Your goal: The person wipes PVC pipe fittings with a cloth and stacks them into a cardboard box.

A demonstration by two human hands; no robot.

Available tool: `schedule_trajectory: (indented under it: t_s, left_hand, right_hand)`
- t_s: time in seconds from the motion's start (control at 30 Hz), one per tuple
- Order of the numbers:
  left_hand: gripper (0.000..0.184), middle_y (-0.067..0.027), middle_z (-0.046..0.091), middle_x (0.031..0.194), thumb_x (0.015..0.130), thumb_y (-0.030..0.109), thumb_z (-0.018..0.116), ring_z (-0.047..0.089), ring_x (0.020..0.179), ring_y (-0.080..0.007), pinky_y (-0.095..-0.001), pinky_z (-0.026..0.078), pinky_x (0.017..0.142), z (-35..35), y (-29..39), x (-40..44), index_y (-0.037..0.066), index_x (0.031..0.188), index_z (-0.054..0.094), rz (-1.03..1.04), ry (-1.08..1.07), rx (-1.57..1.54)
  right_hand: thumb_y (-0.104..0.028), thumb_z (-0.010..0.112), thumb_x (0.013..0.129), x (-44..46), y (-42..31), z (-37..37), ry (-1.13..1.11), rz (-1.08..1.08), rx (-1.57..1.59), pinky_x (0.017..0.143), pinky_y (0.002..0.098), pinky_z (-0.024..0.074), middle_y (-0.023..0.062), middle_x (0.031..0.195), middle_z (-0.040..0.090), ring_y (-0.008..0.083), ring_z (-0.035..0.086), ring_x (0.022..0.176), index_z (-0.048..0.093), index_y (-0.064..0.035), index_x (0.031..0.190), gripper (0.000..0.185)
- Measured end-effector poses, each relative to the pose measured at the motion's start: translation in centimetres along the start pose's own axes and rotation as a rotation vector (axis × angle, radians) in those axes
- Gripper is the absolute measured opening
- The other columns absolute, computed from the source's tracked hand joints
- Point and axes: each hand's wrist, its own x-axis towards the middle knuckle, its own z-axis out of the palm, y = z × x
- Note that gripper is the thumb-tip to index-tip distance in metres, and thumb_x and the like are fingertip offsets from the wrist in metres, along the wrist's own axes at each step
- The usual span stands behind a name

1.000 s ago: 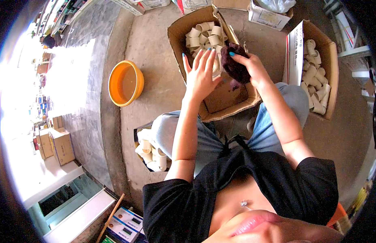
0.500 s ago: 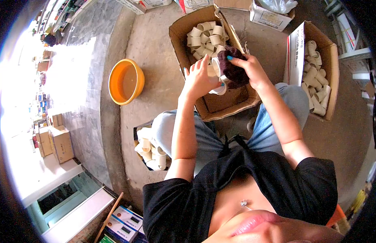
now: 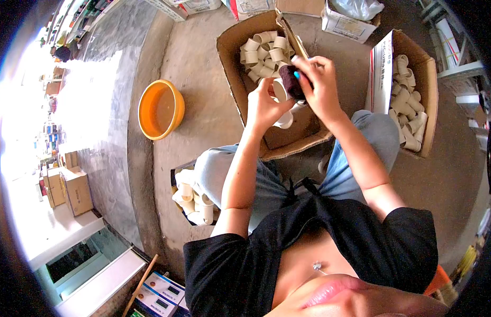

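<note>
My left hand [image 3: 265, 107] is closed around a white plastic pipe fitting [image 3: 280, 91], whose round opening faces up and left. A bunched dark brown cloth [image 3: 291, 80] is gripped in my right hand [image 3: 320, 90] and pressed against the fitting's right side. Both hands are above an open cardboard box [image 3: 230, 71]. Cream-coloured pipe fittings [image 3: 264, 53] are heaped in its far part. Just under my hands another white fitting [image 3: 284, 120] shows, partly hidden.
To the right stands a cardboard box [image 3: 430, 100] of pipe elbows [image 3: 408, 105]. A yellow basin [image 3: 177, 113] sits on the floor at left. More white fittings [image 3: 195, 198] lie in a container beside my left knee. Cartons [image 3: 348, 25] line the back.
My right hand has turned and drawn the cloth tighter against the fitting. My left fingers have curled around it, where they were more extended before. The view has shifted slightly.
</note>
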Motion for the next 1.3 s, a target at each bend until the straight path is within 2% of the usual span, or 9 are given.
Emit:
schedule_trajectory:
  t_s: [0.23, 0.4, 0.53, 0.7, 0.87, 0.97, 1.03, 1.2, 1.3]
  left_hand:
    - [0.038, -0.0085, 0.052, 0.058, 0.053, 0.021, 0.072, 0.044, 0.052, -0.0124, -0.0274, 0.039, 0.049, -1.0, -1.8, 0.2, -0.003, 0.077, 0.055, -0.131, 0.022, -0.016]
    - [0.034, -0.0103, 0.053, 0.058, 0.053, 0.015, 0.072, 0.049, 0.052, -0.0153, -0.0271, 0.043, 0.052, -1.0, -0.6, -0.3, -0.003, 0.076, 0.054, 0.029, 0.045, -0.278]
    - [0.049, -0.0193, 0.058, 0.089, 0.056, 0.021, 0.069, 0.056, 0.086, -0.0347, -0.0400, 0.046, 0.075, -1.1, 1.7, -1.3, -0.002, 0.096, 0.053, 0.145, -0.111, 0.183]
    - [0.049, -0.0165, 0.055, 0.078, 0.052, 0.017, 0.070, 0.055, 0.075, -0.0347, -0.0425, 0.045, 0.069, 0.5, 0.2, -2.2, 0.000, 0.093, 0.049, 0.542, -0.098, 0.317]
    - [0.041, -0.0146, 0.059, 0.072, 0.059, 0.026, 0.072, 0.059, 0.064, -0.0305, -0.0362, 0.049, 0.061, 1.2, 0.3, -2.2, 0.000, 0.086, 0.055, 0.244, 0.042, 0.235]
    - [0.046, -0.0135, 0.062, 0.072, 0.059, 0.023, 0.070, 0.060, 0.057, -0.0162, -0.0278, 0.048, 0.055, 0.7, 0.2, -1.7, -0.005, 0.092, 0.056, -0.057, 0.060, 0.098]
    - [0.054, -0.0157, 0.063, 0.072, 0.053, 0.020, 0.071, 0.062, 0.066, -0.0180, -0.0277, 0.050, 0.061, 0.3, -2.6, -0.4, -0.008, 0.095, 0.054, -0.461, 0.087, -0.304]
    - [0.041, -0.0132, 0.062, 0.077, 0.058, 0.015, 0.070, 0.060, 0.066, -0.0169, -0.0275, 0.049, 0.063, 0.0, -1.0, -0.7, -0.006, 0.089, 0.053, -0.305, 0.088, -0.239]
    - [0.043, -0.0142, 0.061, 0.073, 0.058, 0.020, 0.073, 0.061, 0.067, -0.0196, -0.0300, 0.049, 0.063, 0.3, 1.3, -1.6, -0.001, 0.089, 0.053, -0.039, 0.079, -0.001]
  right_hand:
    - [-0.032, 0.063, 0.076, -0.7, -1.2, 0.8, -0.227, -0.304, -0.023, 0.101, 0.0454, 0.0264, 0.0176, 0.125, 0.040, 0.0377, 0.032, 0.122, 0.047, -0.0056, 0.118, 0.052]
    - [-0.026, 0.063, 0.077, -1.2, -1.8, 0.5, -0.262, -0.216, 0.104, 0.095, 0.0392, 0.0354, 0.0150, 0.120, 0.044, 0.0333, 0.044, 0.111, 0.047, -0.0079, 0.120, 0.050]
    - [-0.022, 0.054, 0.084, -0.8, -1.1, 0.6, -0.238, 0.037, 0.182, 0.084, 0.0344, 0.0427, 0.0148, 0.097, 0.058, 0.0298, 0.055, 0.096, 0.054, -0.0038, 0.106, 0.029]
    - [-0.033, 0.053, 0.086, -0.4, 1.9, 0.9, -0.426, 0.467, 0.390, 0.074, 0.0283, 0.0462, 0.0134, 0.085, 0.065, 0.0180, 0.061, 0.078, 0.061, -0.0011, 0.101, 0.036]
    - [-0.029, 0.055, 0.083, -0.1, 0.3, 0.6, -0.370, 0.362, 0.283, 0.073, 0.0292, 0.0463, 0.0127, 0.083, 0.064, 0.0185, 0.061, 0.076, 0.061, -0.0005, 0.095, 0.032]
    - [-0.021, 0.055, 0.078, -0.1, -0.4, 1.0, -0.287, 0.181, 0.215, 0.080, 0.0326, 0.0458, 0.0135, 0.095, 0.062, 0.0245, 0.060, 0.088, 0.059, -0.0019, 0.098, 0.027]
    - [-0.018, 0.056, 0.076, -1.0, -0.4, 1.6, -0.189, -0.122, 0.124, 0.088, 0.0343, 0.0426, 0.0125, 0.107, 0.057, 0.0250, 0.056, 0.100, 0.055, -0.0046, 0.104, 0.031]
    - [-0.017, 0.055, 0.077, -1.0, -0.3, 1.5, -0.154, -0.159, 0.137, 0.090, 0.0346, 0.0414, 0.0133, 0.109, 0.056, 0.0272, 0.054, 0.103, 0.054, -0.0019, 0.103, 0.030]
    - [-0.019, 0.053, 0.079, -0.7, 0.2, 1.1, -0.237, 0.214, 0.182, 0.083, 0.0340, 0.0440, 0.0165, 0.096, 0.060, 0.0290, 0.058, 0.093, 0.057, 0.0002, 0.097, 0.027]
